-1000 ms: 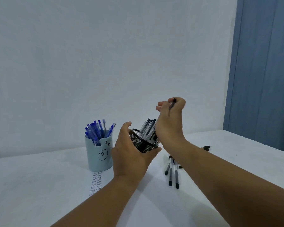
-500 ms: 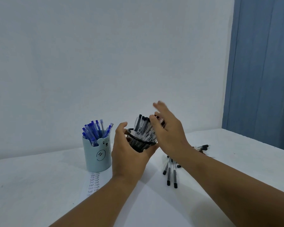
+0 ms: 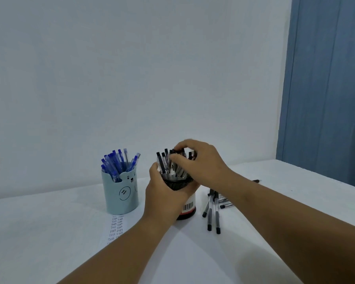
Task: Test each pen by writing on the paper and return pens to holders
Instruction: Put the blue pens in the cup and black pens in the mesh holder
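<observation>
Here the left hand [image 3: 164,198] wraps around the side of a black mesh pen holder [image 3: 180,184], its fingers curled about the mesh and the thumb up along the near wall. The holder stands upright on the white table [image 3: 275,232], with a white and red label bearing a barcode showing low on its side, just right of the left wrist. The right hand [image 3: 201,162] reaches in over the holder's mouth, its fingers [image 3: 177,158] bent down and closed around the tops of the black-capped pens [image 3: 163,162] that stand bunched inside; whether they pinch one pen or several is hard to tell. These pens have clear barrels and dark ends, leaning slightly apart.

Just right of the holder, a loose group of similar black pens [image 3: 212,212] lies flat on the table, partly under the right forearm. To the left stands a pale blue bear-faced cup [image 3: 121,193] filled with blue pens [image 3: 117,162]. In front of that cup lies a strip of paper [image 3: 116,228] with rows of the handwritten word "Test".
</observation>
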Tool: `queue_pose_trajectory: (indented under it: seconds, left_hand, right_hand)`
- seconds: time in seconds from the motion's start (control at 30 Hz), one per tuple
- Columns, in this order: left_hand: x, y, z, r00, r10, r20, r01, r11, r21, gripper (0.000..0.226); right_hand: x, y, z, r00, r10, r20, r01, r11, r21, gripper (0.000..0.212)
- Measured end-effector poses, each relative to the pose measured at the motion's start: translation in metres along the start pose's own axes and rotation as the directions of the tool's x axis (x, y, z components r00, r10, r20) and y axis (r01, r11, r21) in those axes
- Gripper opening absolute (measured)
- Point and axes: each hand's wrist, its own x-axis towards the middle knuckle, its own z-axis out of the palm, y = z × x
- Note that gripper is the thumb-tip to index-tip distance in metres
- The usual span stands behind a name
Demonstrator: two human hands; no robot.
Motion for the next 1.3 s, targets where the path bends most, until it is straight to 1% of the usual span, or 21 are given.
queue_pose_trajectory:
  seconds: [0.07,0.13,0.17,0.2,0.27,0.3,0.37,0.43,0.5,0.57,0.63,0.73,0.83,0.9,0.97,1.03,1.07,1.13,1.17,1.23,1.3]
  left_hand:
    - [0.0,0.0,-0.001,1.0,-0.003,-0.03,0.003,1.0,0.017,0.072]
    - [0.0,-0.001,-0.002,0.995,0.022,-0.102,-0.02,1.0,0.022,0.068]
    - [0.001,-0.001,-0.003,0.991,0.029,-0.133,-0.026,0.999,0.023,0.068]
    - [0.002,-0.001,-0.004,0.988,0.032,-0.15,-0.028,0.999,0.028,0.068]
    - [0.002,-0.002,-0.005,0.989,0.024,-0.146,-0.017,0.999,0.049,0.07]
    - [0.002,-0.003,-0.005,0.989,0.022,-0.145,-0.014,0.998,0.059,0.073]
    - [0.004,-0.005,-0.006,0.987,0.03,-0.155,-0.018,0.997,0.077,0.076]
    - [0.007,-0.007,-0.006,0.987,0.02,-0.159,-0.008,0.997,0.076,0.077]
    - [0.01,-0.009,-0.005,0.985,0.004,-0.17,0.007,0.998,0.067,0.081]
    - [0.01,-0.009,-0.005,0.984,0.014,-0.178,0.0,0.997,0.077,0.083]
    - [0.008,-0.009,-0.005,0.983,0.017,-0.181,0.0,0.996,0.092,0.083]
    - [0.006,-0.009,-0.006,0.983,0.018,-0.185,0.0,0.995,0.099,0.081]
    - [0.006,-0.008,-0.007,0.982,0.024,-0.187,-0.004,0.995,0.103,0.078]
    - [0.005,-0.008,-0.007,0.979,0.04,-0.198,-0.018,0.993,0.113,0.075]
    - [0.006,-0.008,-0.007,0.976,0.044,-0.212,-0.021,0.993,0.113,0.077]
    - [0.006,-0.009,-0.007,0.977,0.042,-0.209,-0.02,0.994,0.105,0.078]
    - [0.006,-0.009,-0.006,0.978,0.04,-0.203,-0.02,0.995,0.101,0.078]
    - [0.007,-0.009,-0.006,0.98,0.04,-0.195,-0.022,0.996,0.092,0.078]
    - [0.007,-0.009,-0.006,0.981,0.04,-0.191,-0.023,0.996,0.09,0.078]
    - [0.007,-0.009,-0.006,0.982,0.033,-0.188,-0.017,0.996,0.09,0.079]
    - [0.007,-0.009,-0.006,0.982,0.021,-0.188,-0.005,0.996,0.086,0.08]
  right_hand:
    - [-0.001,-0.001,0.0,0.999,-0.016,0.033,0.014,0.998,0.063,0.023]
    - [0.002,-0.005,-0.007,0.996,-0.026,0.083,0.011,0.984,0.177,0.04]
    - [0.004,-0.005,-0.013,0.997,-0.013,0.071,-0.002,0.978,0.21,0.042]
    - [0.006,-0.003,-0.021,0.999,0.023,0.034,-0.03,0.969,0.245,0.036]
    - [0.007,0.012,-0.042,0.997,0.061,-0.05,-0.05,0.978,0.204,0.017]
    - [0.005,0.022,-0.053,0.997,0.053,-0.048,-0.047,0.992,0.118,0.027]
    - [-0.006,0.041,-0.069,0.997,0.033,0.075,-0.022,0.99,-0.14,0.049]
    - [-0.021,0.055,-0.073,0.951,0.033,0.308,0.085,0.928,-0.363,0.059]
    - [-0.036,0.065,-0.067,0.863,0.06,0.501,0.198,0.873,-0.446,0.067]
    - [-0.045,0.069,-0.056,0.793,0.04,0.608,0.314,0.828,-0.465,0.071]
    - [-0.048,0.07,-0.047,0.759,-0.054,0.649,0.422,0.8,-0.426,0.062]
    - [-0.045,0.072,-0.043,0.748,-0.17,0.642,0.493,0.789,-0.367,0.032]
    - [-0.047,0.079,-0.041,0.748,-0.168,0.642,0.513,0.76,-0.399,0.029]
    - [-0.049,0.082,-0.038,0.769,-0.191,0.609,0.522,0.739,-0.427,0.038]
    - [-0.05,0.078,-0.036,0.829,-0.216,0.515,0.434,0.831,-0.35,0.048]
    - [-0.051,0.066,-0.036,0.909,-0.252,0.332,0.283,0.958,-0.045,0.041]
    - [-0.049,0.06,-0.036,0.94,-0.275,0.202,0.261,0.961,0.092,0.035]
    - [-0.043,0.055,-0.041,0.958,-0.279,-0.067,0.287,0.934,0.215,0.025]
    - [-0.038,0.055,-0.046,0.953,-0.252,-0.17,0.29,0.922,0.256,0.022]
    - [-0.031,0.059,-0.057,0.947,-0.147,-0.286,0.24,0.915,0.325,0.019]
    - [-0.027,0.073,-0.068,0.952,-0.059,-0.302,0.128,0.969,0.213,0.016]
